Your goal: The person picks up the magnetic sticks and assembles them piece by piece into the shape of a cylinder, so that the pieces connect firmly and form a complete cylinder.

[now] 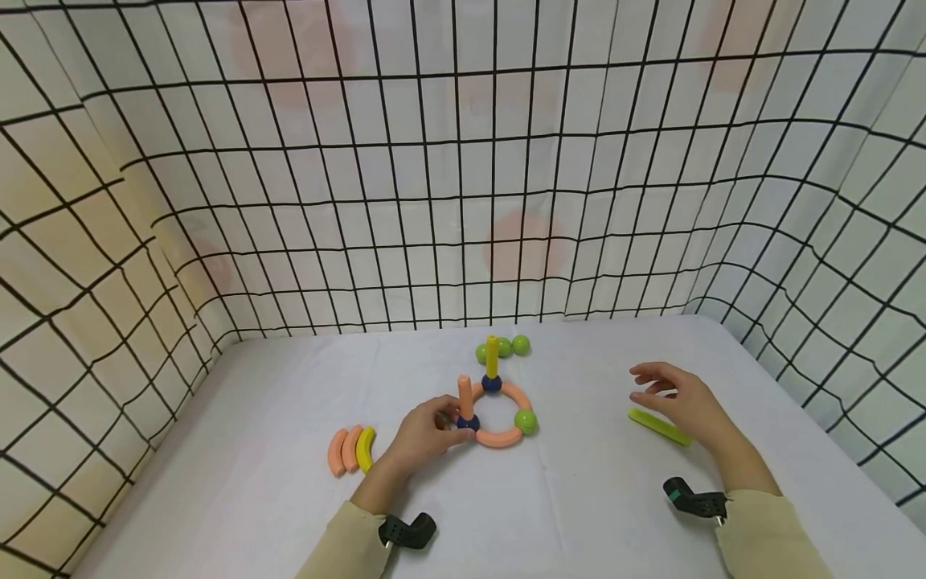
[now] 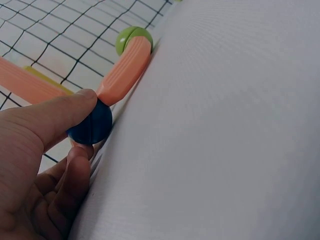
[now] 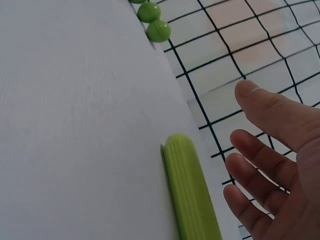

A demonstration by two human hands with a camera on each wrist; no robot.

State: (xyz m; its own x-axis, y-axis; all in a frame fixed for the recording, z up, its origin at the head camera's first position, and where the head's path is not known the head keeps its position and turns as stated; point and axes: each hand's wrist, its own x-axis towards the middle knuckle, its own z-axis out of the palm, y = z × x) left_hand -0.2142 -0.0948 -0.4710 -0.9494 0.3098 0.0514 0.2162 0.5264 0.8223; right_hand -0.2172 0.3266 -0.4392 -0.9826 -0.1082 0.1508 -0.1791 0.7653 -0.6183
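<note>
My left hand (image 1: 423,434) pinches a dark blue ball (image 2: 97,125) between thumb and fingers. An orange straight rod (image 1: 465,396) stands upright on that ball. Curved orange pieces (image 1: 499,440) join it into a ring lying on the table, with a green ball (image 1: 526,420) on the right side. At the ring's back, another dark blue ball (image 1: 492,384) carries an upright yellow rod (image 1: 492,356). Off to the right, my right hand (image 1: 680,398) hovers with relaxed, parted fingers and holds nothing. Beneath it a lime-green straight rod (image 3: 190,190) lies on the cloth.
Several loose green balls (image 1: 521,345) sit behind the ring. Left of my left hand lie two curved orange pieces (image 1: 337,452) and a curved yellow piece (image 1: 364,448). White cloth covers the table (image 1: 579,498); black-gridded white walls (image 1: 405,177) enclose its back and sides.
</note>
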